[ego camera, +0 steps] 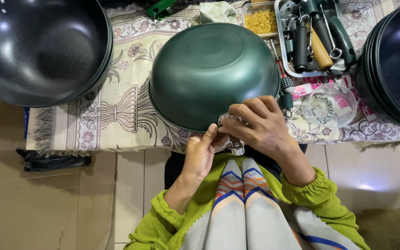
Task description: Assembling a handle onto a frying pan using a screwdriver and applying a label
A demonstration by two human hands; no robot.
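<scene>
Resting upside down on the patterned cloth, the green pan has its near rim right at the grip. The right hand curls closed over a small metal fitting at that rim, and the left hand pinches it from below. Beyond the right hand stand a clear glass bowl and a tray of tools.

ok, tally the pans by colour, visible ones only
Green pan, upside down at both hands: 1
Black pan stack, far left: 1 stack, count unclear
Dark blue pan stack, right edge: 1 stack, count unclear
Total: 3 groups
</scene>
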